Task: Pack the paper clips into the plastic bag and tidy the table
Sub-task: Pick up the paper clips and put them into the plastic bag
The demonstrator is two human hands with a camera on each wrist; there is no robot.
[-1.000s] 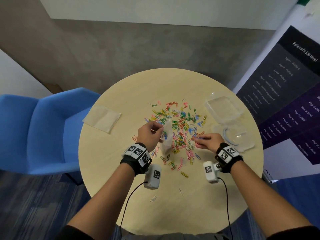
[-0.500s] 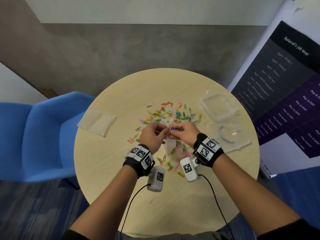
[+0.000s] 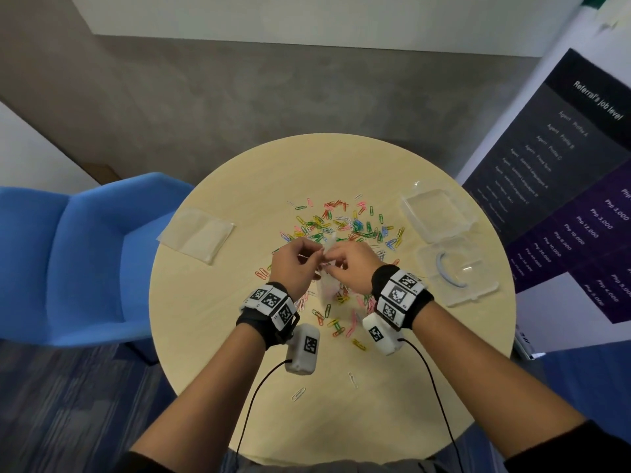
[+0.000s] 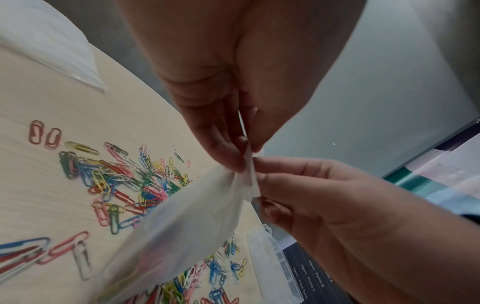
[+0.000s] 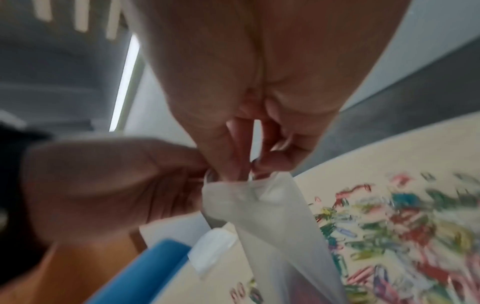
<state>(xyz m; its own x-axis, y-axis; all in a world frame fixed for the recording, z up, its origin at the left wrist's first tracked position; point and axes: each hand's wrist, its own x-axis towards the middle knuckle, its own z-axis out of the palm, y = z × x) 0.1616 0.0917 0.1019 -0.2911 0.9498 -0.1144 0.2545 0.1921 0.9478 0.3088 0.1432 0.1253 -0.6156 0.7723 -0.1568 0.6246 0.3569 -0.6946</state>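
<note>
Many coloured paper clips [image 3: 345, 227] lie scattered over the middle of the round table [image 3: 392, 387]. A small clear plastic bag [image 3: 327, 286] hangs over them between my hands. My left hand [image 3: 316, 256] pinches one side of its top edge. My right hand [image 3: 334, 260] pinches the other side, right against the left. In the left wrist view the left hand [image 4: 244, 156] and right hand [image 4: 259, 189] both pinch the bag [image 4: 182, 226] above the clips [image 4: 116, 174]. The blurred right wrist view shows the right hand [image 5: 249, 166] at the bag's mouth [image 5: 272, 205].
A second flat plastic bag [image 3: 196, 235] lies at the table's left edge. An open clear plastic box [image 3: 457, 271] with its lid [image 3: 437, 213] sits at the right. Single clips [image 3: 298, 393] lie near the front edge. A blue chair [image 3: 85, 261] stands left, a banner [image 3: 563, 199] right.
My right hand left the clips on the right, came to the bag's mouth with a blue clip, and now pinches the bag's top edge. The left hand kept holding the bag.
</note>
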